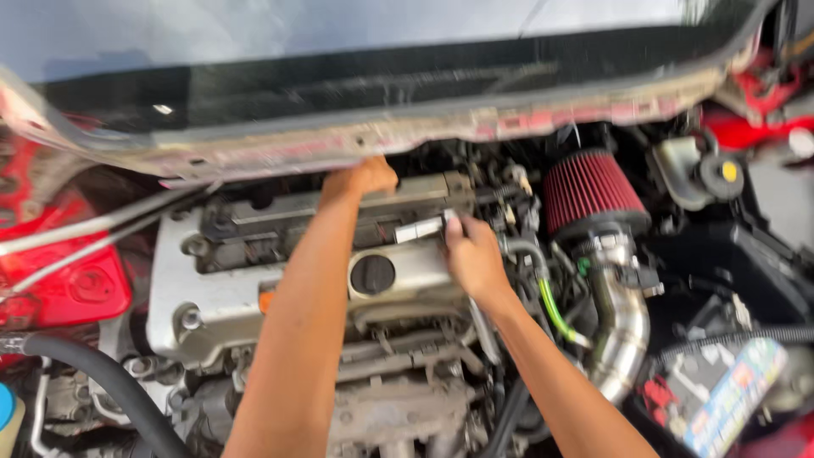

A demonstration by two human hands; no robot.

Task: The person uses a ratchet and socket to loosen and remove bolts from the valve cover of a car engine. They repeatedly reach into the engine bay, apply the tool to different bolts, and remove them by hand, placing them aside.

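- The right hand [475,259] is closed around a silver metal tool [421,228], gripping it at its right end; the tool lies nearly level over the top edge of the engine cover.
- The left hand [363,179] reaches past the rear edge of the engine, under the cowl. Its fingers curl downward out of sight, so whether they grip anything cannot be told.
- Both forearms cross the silver engine cover [220,293]. The black round filler cap [372,274] sits on this cover, between the two arms and just below the tool.
- To the right of the right hand, a red cone air filter [589,188] joins a polished metal intake pipe [623,326] that bends downward.
- A green hose [555,312] runs between the right forearm and the intake pipe.
- A black rubber hose [110,386] curves along the lower left.
- Red bodywork [64,288] shows at the left edge; the picture is partly blurred.
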